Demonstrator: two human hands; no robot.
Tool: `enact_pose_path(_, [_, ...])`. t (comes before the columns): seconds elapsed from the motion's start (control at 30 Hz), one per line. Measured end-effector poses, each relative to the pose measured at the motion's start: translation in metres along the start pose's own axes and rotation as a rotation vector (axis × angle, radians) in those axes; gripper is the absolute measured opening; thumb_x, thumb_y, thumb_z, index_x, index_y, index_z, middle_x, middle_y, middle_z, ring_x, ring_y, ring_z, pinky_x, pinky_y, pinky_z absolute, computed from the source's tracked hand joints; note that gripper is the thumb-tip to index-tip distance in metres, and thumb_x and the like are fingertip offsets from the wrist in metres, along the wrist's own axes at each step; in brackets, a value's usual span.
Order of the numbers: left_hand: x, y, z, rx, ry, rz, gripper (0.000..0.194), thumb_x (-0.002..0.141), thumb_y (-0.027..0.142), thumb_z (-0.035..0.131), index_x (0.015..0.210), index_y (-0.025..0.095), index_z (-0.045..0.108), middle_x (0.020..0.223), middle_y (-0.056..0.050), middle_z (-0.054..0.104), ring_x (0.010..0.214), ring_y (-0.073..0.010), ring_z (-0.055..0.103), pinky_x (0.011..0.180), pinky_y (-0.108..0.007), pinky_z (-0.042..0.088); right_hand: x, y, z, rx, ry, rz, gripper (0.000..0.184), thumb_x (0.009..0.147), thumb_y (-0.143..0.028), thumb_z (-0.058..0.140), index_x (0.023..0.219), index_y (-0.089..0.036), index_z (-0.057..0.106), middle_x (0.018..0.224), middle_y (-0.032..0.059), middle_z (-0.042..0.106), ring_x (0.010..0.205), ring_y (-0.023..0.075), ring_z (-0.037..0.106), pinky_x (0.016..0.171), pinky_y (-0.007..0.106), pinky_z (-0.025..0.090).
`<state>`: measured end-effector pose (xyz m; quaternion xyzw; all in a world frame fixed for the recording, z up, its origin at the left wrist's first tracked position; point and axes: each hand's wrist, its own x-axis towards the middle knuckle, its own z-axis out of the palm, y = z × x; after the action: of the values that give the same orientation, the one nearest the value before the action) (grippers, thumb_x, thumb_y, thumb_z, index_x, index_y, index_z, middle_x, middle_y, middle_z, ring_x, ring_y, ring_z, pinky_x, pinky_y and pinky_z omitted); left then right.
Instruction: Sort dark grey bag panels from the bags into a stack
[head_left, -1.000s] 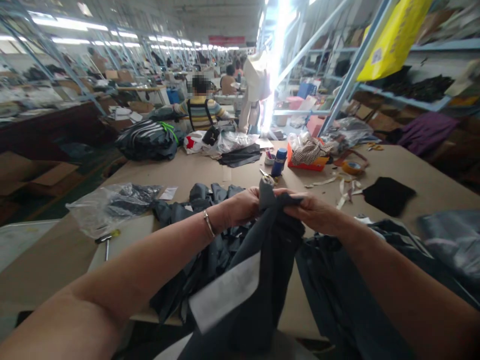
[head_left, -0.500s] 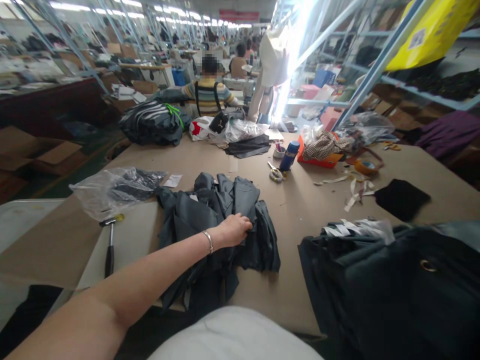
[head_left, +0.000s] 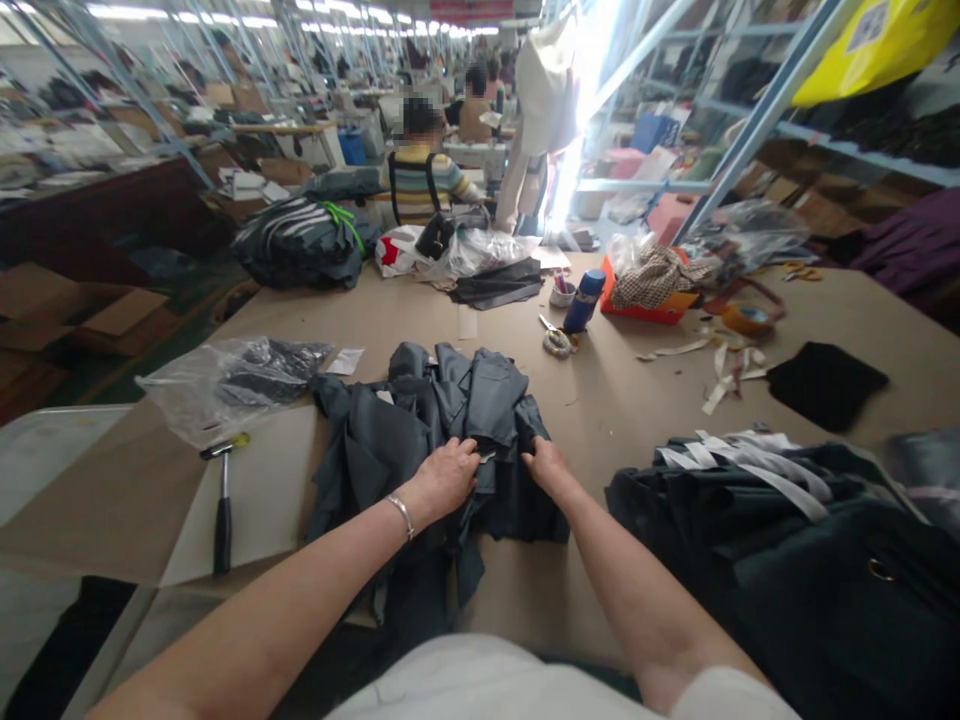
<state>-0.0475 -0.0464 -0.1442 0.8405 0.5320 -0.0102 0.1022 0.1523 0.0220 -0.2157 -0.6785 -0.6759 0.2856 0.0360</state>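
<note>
left hand (head_left: 448, 480): cloth pile (head_left: 420, 425) | right hand (head_left: 550, 468): its right edge | tabletop (head_left: 600, 420) beyond

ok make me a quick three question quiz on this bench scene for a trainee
1. Short answer: what are the left hand and the right hand touching?
2. True or false: the hammer lies nearer the left hand than the right hand.
3. Multiple choice: which is right beside the scissors?
a) roll of tape
b) blue bottle
c) yellow bag

Key: 1. dark grey cloth pieces; 2. true; 3. b
</note>
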Motion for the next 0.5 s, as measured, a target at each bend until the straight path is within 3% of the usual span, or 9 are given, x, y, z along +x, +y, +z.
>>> enact_pose_path(0.1, [0.001,0.003,0.004,-0.017,0.015,-0.014,0.022,0.081,0.022,0.056,0.101,0.016,0.064,0.116,-0.01,0.054,0.109,-0.0269,0.047,0.094,-0.038,0.044,0.014,0.008,0.011,0.075,0.021,0.062,0.014,0.079,-0.028,0.059,0.082,-0.016,0.064,0.084,0.0111,0.065,0.085,0.0244,0.061,0.074,0.032,0.043])
enact_pose_path(0.2, [0.003,0.004,0.003,-0.069,0.012,-0.025,0.023,0.081,0.024,0.056,0.102,0.017,0.065,0.116,-0.009,0.055,0.107,-0.0252,0.05,0.094,-0.036,0.044,0.012,0.016,-0.002,0.223,0.024,-0.004,0.023,0.077,-0.026,0.056,0.057,-0.017,0.054,0.062,0.0034,0.056,0.073,0.0186,0.056,0.069,0.028,0.04])
enact_pose_path(0.27, [0.005,0.002,-0.001,-0.127,-0.003,-0.033,0.023,0.082,0.026,0.055,0.1,0.017,0.066,0.114,-0.008,0.055,0.102,-0.0222,0.055,0.092,-0.033,0.046,0.003,0.018,-0.018,0.35,0.034,-0.048,0.028,0.077,-0.027,0.053,0.051,-0.018,0.047,0.054,-0.0001,0.049,0.064,0.0154,0.052,0.064,0.026,0.039])
enact_pose_path(0.37, [0.008,0.0,-0.011,-0.17,-0.054,-0.059,0.019,0.084,0.027,0.054,0.095,0.018,0.067,0.104,-0.007,0.058,0.09,-0.0192,0.06,0.084,-0.029,0.048,-0.021,0.025,-0.05,0.568,0.054,-0.086,0.029,0.077,-0.039,0.05,0.057,-0.018,0.049,0.054,-0.002,0.049,0.057,0.0137,0.048,0.057,0.025,0.039])
enact_pose_path(0.5, [0.012,0.005,-0.02,-0.121,-0.133,-0.044,0.019,0.083,0.03,0.055,0.088,0.017,0.067,0.092,-0.009,0.062,0.085,-0.023,0.062,0.078,-0.033,0.049,-0.057,0.047,-0.094,0.849,0.089,-0.086,0.039,0.08,-0.055,0.043,0.088,-0.021,0.06,0.076,0.0011,0.065,0.071,0.0174,0.06,0.066,0.028,0.049])
